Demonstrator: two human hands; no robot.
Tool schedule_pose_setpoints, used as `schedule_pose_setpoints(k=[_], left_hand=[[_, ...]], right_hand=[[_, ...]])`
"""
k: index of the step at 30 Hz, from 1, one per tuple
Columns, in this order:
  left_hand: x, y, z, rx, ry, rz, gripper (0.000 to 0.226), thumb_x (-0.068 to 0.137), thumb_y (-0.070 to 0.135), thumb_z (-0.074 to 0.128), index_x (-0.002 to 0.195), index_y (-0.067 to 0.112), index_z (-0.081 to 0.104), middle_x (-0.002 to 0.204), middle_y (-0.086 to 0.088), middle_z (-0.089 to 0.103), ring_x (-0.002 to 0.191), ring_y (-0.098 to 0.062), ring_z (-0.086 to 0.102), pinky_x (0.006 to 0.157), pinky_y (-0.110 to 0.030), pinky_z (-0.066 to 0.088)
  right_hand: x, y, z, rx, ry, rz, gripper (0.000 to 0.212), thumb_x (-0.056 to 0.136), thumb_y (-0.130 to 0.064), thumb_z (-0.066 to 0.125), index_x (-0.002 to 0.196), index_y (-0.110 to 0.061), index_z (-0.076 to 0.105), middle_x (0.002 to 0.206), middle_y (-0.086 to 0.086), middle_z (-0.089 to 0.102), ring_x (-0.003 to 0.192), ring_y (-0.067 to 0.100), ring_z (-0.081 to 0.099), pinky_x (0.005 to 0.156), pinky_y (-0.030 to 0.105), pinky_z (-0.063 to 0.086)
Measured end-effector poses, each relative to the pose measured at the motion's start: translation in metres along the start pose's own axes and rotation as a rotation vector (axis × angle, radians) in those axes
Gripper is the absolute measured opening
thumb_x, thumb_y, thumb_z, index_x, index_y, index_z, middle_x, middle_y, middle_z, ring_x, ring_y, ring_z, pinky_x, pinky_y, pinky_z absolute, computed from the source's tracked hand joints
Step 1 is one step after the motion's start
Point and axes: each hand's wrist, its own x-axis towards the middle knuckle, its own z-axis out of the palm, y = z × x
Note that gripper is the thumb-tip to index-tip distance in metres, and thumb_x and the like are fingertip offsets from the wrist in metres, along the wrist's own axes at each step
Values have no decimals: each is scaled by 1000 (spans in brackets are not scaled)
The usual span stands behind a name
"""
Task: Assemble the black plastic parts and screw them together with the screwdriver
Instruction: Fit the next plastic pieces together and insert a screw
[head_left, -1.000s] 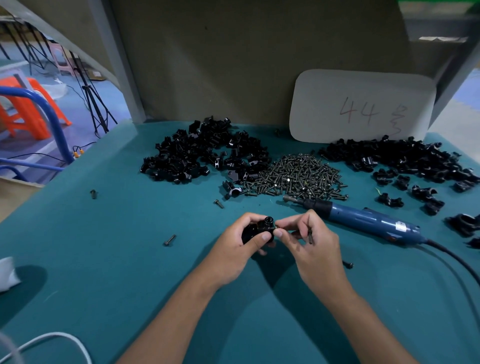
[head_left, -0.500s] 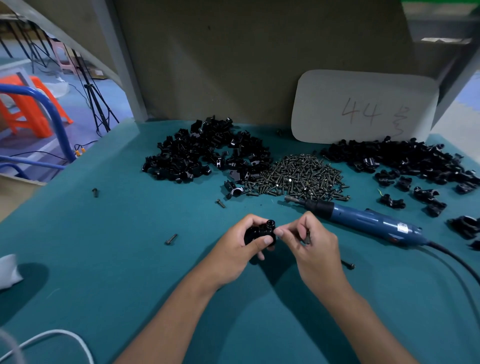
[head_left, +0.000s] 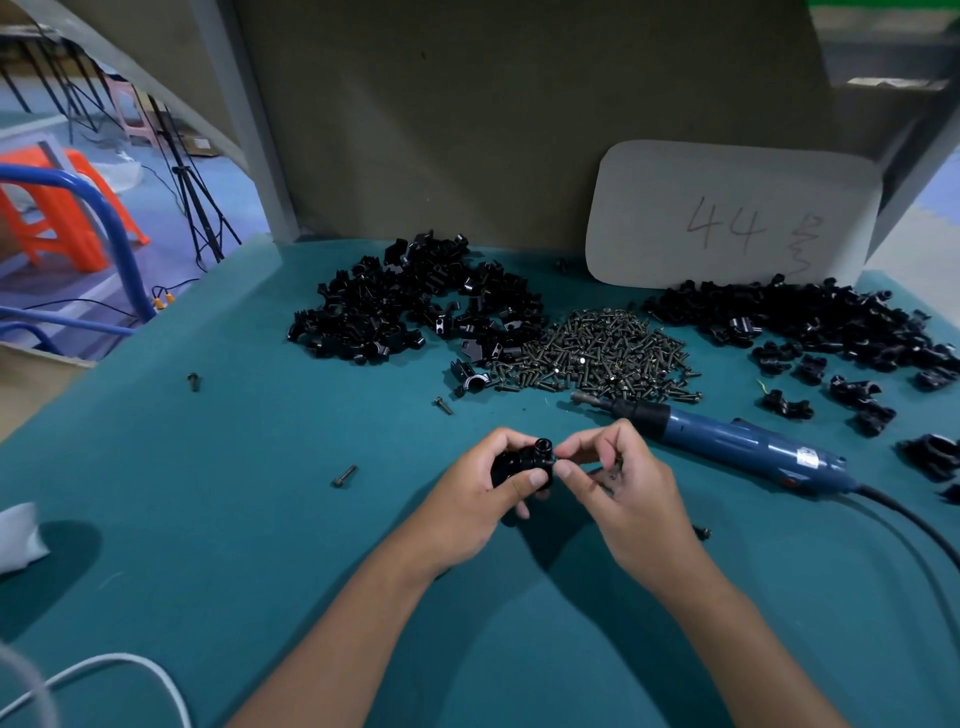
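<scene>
My left hand (head_left: 480, 496) grips a black plastic part (head_left: 522, 460) just above the green table, thumb across its front. My right hand (head_left: 621, 486) pinches at the part's right side with thumb and forefinger, and holds a screw (head_left: 612, 470) in its curled fingers. The blue electric screwdriver (head_left: 737, 444) lies on the table to the right of my hands, its bit pointing left. A heap of screws (head_left: 608, 353) sits behind my hands. One pile of black parts (head_left: 415, 306) lies at the back left and another (head_left: 831, 322) at the back right.
Loose screws (head_left: 344, 475) (head_left: 443, 405) (head_left: 193, 381) lie on the table to the left, one more (head_left: 702, 532) by my right wrist. A white card marked 44 (head_left: 732, 213) leans on the back wall. The screwdriver's cable (head_left: 914, 525) trails right. A white cable (head_left: 104, 670) curls at the front left.
My hands have stayed together on the black part; the right thumb and forefinger have moved closer against its right side. The screwdriver has not moved.
</scene>
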Motion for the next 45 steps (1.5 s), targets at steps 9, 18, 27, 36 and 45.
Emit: schedule_pose_setpoints(k=[9,18,27,36,45], left_hand=[[-1,2,1,26,-1,9,13,101,23,62,114,22,60,89,4,70,73,-15,62,75,-33,51],[-2,3,2,54,6,14,15,99,31,64,113,28,59,90,6,71,75,-8,64,72,-25,53],[-2,3,1,90,-3,22,12,102,33,58,113,27,56,88,6,71,73,-11,61,74,-34,52],[-3,3,2,104,-16,35,16,99,40,59,111,30,57,90,6,70,74,-13,61,78,-45,54],[-3,4,0,79,22,23,13,102,31,59,113,23,57,89,3,71,73,-14,60,75,-40,52]], right_hand=[[1,-4,12,-6,105,48,45,89,-35,73,73,-19,33,77,-11,73,68,24,61,67,58,52],[-1,-6,12,-29,106,44,47,89,-46,68,74,-19,33,84,-15,73,68,11,60,64,34,51],[1,5,0,-22,24,46,44,91,-5,73,74,-13,33,95,-9,76,82,9,69,69,42,55],[-1,-7,7,-51,54,61,41,95,-27,68,74,-17,34,78,-9,69,63,8,51,66,51,49],[-1,-4,4,-36,9,30,36,95,-17,68,79,-19,36,103,-17,71,87,12,65,74,48,54]])
